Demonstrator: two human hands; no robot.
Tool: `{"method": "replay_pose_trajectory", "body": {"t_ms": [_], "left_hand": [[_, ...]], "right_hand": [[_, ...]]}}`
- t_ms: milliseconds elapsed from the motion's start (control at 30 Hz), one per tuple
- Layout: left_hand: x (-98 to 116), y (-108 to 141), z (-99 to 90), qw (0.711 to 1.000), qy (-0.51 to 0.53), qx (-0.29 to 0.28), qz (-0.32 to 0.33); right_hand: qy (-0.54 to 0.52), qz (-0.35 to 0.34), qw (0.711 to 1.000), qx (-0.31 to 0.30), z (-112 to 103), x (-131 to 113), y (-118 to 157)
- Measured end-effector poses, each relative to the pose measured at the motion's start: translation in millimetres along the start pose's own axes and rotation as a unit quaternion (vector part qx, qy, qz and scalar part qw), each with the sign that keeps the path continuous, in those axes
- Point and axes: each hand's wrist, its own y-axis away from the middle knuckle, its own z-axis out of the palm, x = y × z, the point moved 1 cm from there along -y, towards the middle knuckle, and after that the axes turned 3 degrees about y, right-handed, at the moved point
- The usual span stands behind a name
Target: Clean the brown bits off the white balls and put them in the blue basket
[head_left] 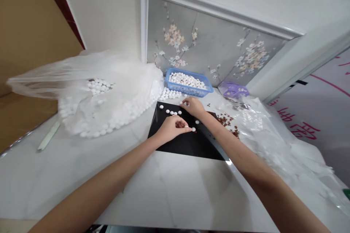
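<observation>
My left hand (173,127) is closed over a black mat (188,145), its thumb and fingers pinching a small white ball (186,126). Another white ball (193,129) sits at the tip of its thumb. Further back, my right hand (194,107) reaches to the mat's far edge, with its fingertips curled at a white ball (181,103). Several more white balls (171,113) lie on the mat in a loose row beyond my left hand. A single white ball (197,122) rests under my right forearm.
Behind the mat stands a blue basket (188,90) of white balls, with loose balls (169,94) beside it. A large plastic bag (128,83) of balls fills the left. Small reddish-brown pieces (224,119), clear plastic bags (262,127) and a purple packet (235,90) lie right.
</observation>
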Motion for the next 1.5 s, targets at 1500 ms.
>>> {"method": "replay_pose_trajectory", "body": {"t_ms": [1500], "left_hand": [[9.9,2.3,7.6,0.987,0.151,0.005,-0.047]], "right_hand": [[-0.246,0.051,0.961,0.114,-17.7,14.1,132.5]]}}
